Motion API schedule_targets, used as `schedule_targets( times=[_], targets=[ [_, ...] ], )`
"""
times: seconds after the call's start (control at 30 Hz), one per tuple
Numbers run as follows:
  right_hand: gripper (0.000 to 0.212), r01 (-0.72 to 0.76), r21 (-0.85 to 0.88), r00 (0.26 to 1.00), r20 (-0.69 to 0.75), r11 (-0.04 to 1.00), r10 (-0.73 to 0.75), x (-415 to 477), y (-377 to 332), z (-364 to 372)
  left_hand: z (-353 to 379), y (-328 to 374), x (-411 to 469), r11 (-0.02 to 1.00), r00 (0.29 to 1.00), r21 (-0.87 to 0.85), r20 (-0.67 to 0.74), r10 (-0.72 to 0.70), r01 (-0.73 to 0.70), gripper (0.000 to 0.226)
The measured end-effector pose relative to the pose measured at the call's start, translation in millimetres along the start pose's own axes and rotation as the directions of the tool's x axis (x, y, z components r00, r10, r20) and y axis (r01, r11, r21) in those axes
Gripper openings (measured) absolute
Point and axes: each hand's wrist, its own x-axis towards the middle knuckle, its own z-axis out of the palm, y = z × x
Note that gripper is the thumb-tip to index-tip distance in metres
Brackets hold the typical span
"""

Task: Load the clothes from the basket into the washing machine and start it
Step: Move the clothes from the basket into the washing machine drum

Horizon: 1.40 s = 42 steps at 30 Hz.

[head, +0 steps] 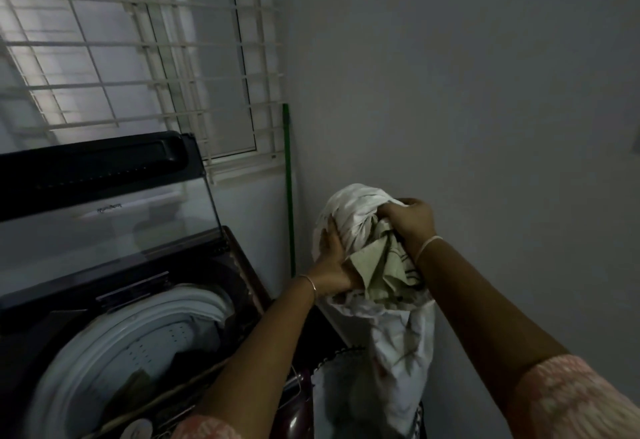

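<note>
i see the clothes (360,216) bunched into a pale bundle, held up in the air to the right of the washer (114,300), in front of the grey wall (467,92). the bundle is mostly white cloth, with a beige piece with dark lines tucked in at its middle, and a long white tail hanging straight down from it. the left hand (330,263) is clenched on the bundle's lower left side, fingers dug into the white folds. the right hand (412,218) grasps the top right of the bundle, fingers curled over the cloth. each wrist wears a thin bangle, and both arms end in pink patterned sleeves at the bottom of the view.

the hanging tail drops toward the basket (346,352), of which i can make out only a dark rim just below the bundle; the rest is hidden by cloth and shadow.

the washer is a top loader with its glass lid (104,196) raised upright. the drum (138,352) is open, ringed in white, with something dark lying inside that i cannot identify.

a green pole (289,189) stands in the corner between the washer and the bundle, and a barred window (138,57) sits above the washer
</note>
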Motion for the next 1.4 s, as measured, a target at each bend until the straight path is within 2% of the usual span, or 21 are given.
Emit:
schedule_targets(
  times=[0.03, 0.07, 0.13, 0.17, 0.2, 0.27, 0.3, 0.33, 0.53, 0.7, 0.73, 0.83, 0.87, 0.93, 1.07, 1.13, 1.17, 1.23, 1.27, 1.33, 1.4],
  targets=[
    [0.023, -0.005, 0.05, 1.0, -0.017, 0.999, 0.006, 0.0, -3.4, 2.2, 6.4, -1.6, -1.0, 0.999, 0.998, -0.042, 0.054, 0.016, -0.014, 0.134],
    [0.014, -0.008, 0.097, 0.999, -0.035, 0.995, 0.011, -0.8, -6.8, 3.9, 12.1, -4.1, -0.5, 0.993, 0.993, -0.104, 0.099, 0.061, -0.051, 0.119],
    [0.013, -0.018, 0.182, 0.998, -0.055, 0.983, 0.028, -2.7, -10.2, 4.9, 14.3, 3.2, -10.1, 0.973, 0.98, -0.228, 0.177, 0.09, -0.048, 0.089],
    [0.021, -0.016, 0.212, 0.998, -0.061, 0.977, 0.03, -3.0, -10.3, 4.7, 15.2, 4.6, -11.8, 0.955, 0.981, -0.295, 0.171, 0.09, -0.036, 0.095],
    [0.029, -0.017, 0.233, 0.997, -0.065, 0.972, 0.033, -3.0, -9.7, 4.5, 14.6, 5.9, -12.6, 0.923, 0.985, -0.383, 0.143, 0.095, -0.034, 0.113],
    [0.026, -0.024, 0.258, 0.997, -0.071, 0.966, 0.044, -6.2, -9.8, 3.8, 16.7, 4.9, -7.1, 0.83, 0.999, -0.558, 0.047, 0.009, 0.019, 0.147],
    [0.022, -0.03, 0.264, 0.996, -0.07, 0.964, 0.05, -8.5, -10.8, 3.8, 16.6, 5.9, -4.9, 0.8, 0.999, -0.599, 0.025, -0.027, 0.037, 0.152],
    [0.02, -0.039, 0.262, 0.997, -0.061, 0.964, 0.056, -9.8, -11.6, 4.2, 14.9, 8.1, -3.8, 0.813, 0.998, -0.579, 0.014, -0.06, 0.057, 0.147],
    [0.038, -0.095, 0.121, 0.987, 0.139, 0.988, 0.078, -14.1, -19.5, 11.5, 7.0, 7.4, 12.3, 0.892, 0.991, -0.446, -0.079, -0.113, 0.066, 0.069],
    [0.044, -0.071, 0.044, 0.967, 0.248, 0.997, 0.057, -15.6, -34.0, 17.0, 9.4, 5.2, 19.7, 0.908, 0.945, -0.418, -0.281, -0.17, 0.039, 0.035],
    [0.047, -0.065, 0.03, 0.961, 0.271, 0.997, 0.055, -15.8, -36.6, 18.8, 9.0, 5.5, 20.0, 0.88, 0.933, -0.473, -0.296, -0.207, 0.045, 0.031],
    [0.051, -0.014, -0.022, 0.942, 0.334, 1.0, 0.02, -15.5, -42.0, 23.1, 7.4, 3.5, 19.4, 0.774, 0.87, -0.619, -0.299, -0.392, 0.136, 0.053],
    [0.051, 0.002, -0.02, 0.933, 0.359, 1.0, 0.005, -15.1, -43.0, 24.0, 6.7, 2.3, 20.0, 0.728, 0.861, -0.673, -0.284, -0.423, 0.136, 0.045],
    [0.051, 0.025, 0.013, 0.911, 0.411, 1.0, -0.028, -15.6, -44.4, 25.0, 9.2, -5.8, 27.2, 0.638, 0.87, -0.766, -0.257, -0.421, 0.083, 0.022],
    [0.055, 0.106, 0.032, 0.887, 0.449, 0.994, -0.109, -25.6, -47.3, 30.7, 13.7, -6.3, 25.7, 0.571, 0.855, -0.814, -0.218, -0.47, 0.107, 0.029],
    [0.059, 0.19, 0.001, 0.88, 0.444, 0.982, -0.171, -30.8, -46.2, 36.7, 14.2, -8.0, 26.5, 0.543, 0.845, -0.823, -0.164, -0.509, 0.168, 0.031],
    [0.062, 0.242, -0.024, 0.873, 0.442, 0.97, -0.207, -33.9, -46.0, 39.6, 13.5, -8.0, 27.5, 0.512, 0.86, -0.835, -0.1, -0.5, 0.201, 0.03],
    [0.067, 0.331, -0.101, 0.857, 0.447, 0.938, -0.255, -40.4, -48.1, 43.5, 10.8, -10.3, 32.9, 0.366, 0.877, -0.905, 0.015, -0.479, 0.216, 0.035],
    [0.068, 0.364, -0.123, 0.844, 0.462, 0.923, -0.271, -43.6, -49.7, 44.2, 10.4, -12.5, 32.3, 0.315, 0.876, -0.925, 0.037, -0.48, 0.212, 0.035],
    [0.063, 0.384, -0.092, 0.813, 0.505, 0.919, -0.289, -49.2, -53.6, 44.4, 11.4, -20.8, 28.9, 0.261, 0.89, -0.955, 0.007, -0.457, 0.142, 0.022],
    [0.047, 0.325, 0.005, 0.804, 0.526, 0.946, -0.279, -50.4, -56.4, 46.1, 10.7, -25.4, 26.2, 0.22, 0.91, -0.972, -0.018, -0.414, 0.08, 0.026]
  ],
)
